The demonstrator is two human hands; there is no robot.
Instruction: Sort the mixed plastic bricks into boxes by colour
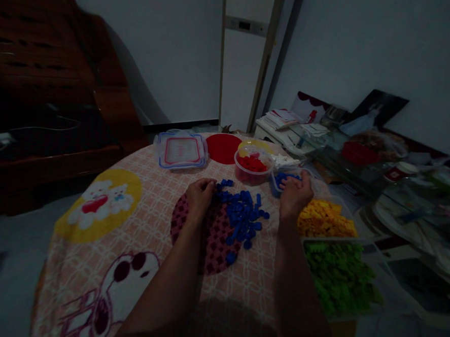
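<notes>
Here, the left hand (200, 195) curls its fingers together on the blue blocks (243, 218) mid-counter (136, 249), the right hand (295, 193), fingers hidden, rests by the far blue tub (279, 181), and a bump could scatter blocks.

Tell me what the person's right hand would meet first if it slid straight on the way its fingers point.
Probably the clear tub of blue pieces: the right hand lies just short of it, perhaps already touching its rim; depth is unclear.
</notes>
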